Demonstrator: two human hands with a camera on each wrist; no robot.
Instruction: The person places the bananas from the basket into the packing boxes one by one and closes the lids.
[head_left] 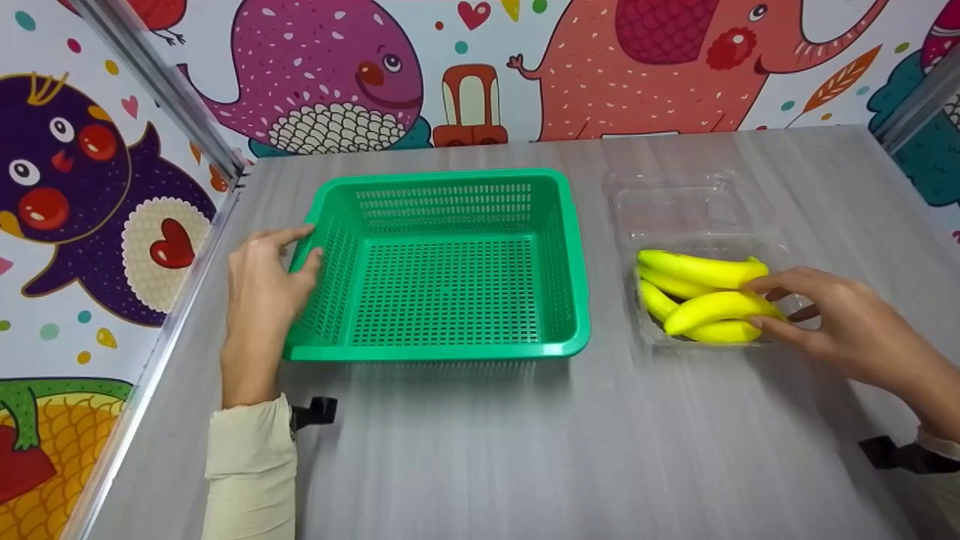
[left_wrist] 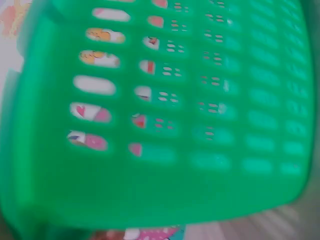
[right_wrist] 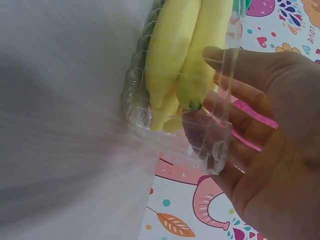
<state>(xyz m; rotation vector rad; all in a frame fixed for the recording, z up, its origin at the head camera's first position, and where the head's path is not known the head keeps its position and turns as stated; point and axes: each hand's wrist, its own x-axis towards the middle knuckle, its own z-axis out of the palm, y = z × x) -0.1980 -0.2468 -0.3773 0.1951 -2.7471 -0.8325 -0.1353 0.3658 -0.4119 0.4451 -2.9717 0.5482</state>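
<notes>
A green plastic basket (head_left: 442,351) with slotted walls stands on the table. My left hand (head_left: 262,285) grips its left rim, the thumb over the inner side. Its slotted wall (left_wrist: 165,190) fills the left wrist view, which hides most of that hand. To the right, several yellow bananas (head_left: 697,268) lie in a clear plastic container (head_left: 649,341). My right hand (head_left: 847,319) reaches over the container's right side, with thumb and fingers around the end of the front upper banana (head_left: 720,307). In the right wrist view, that hand's thumb (right_wrist: 215,56) touches a banana (right_wrist: 195,82).
The container's clear lid (head_left: 675,206) lies folded back behind it. A wall with cartoon animals (head_left: 480,67) borders the table at the back, and a printed panel (head_left: 112,195) with a metal edge runs along the left. The grey tabletop (head_left: 465,450) extends in front of the basket.
</notes>
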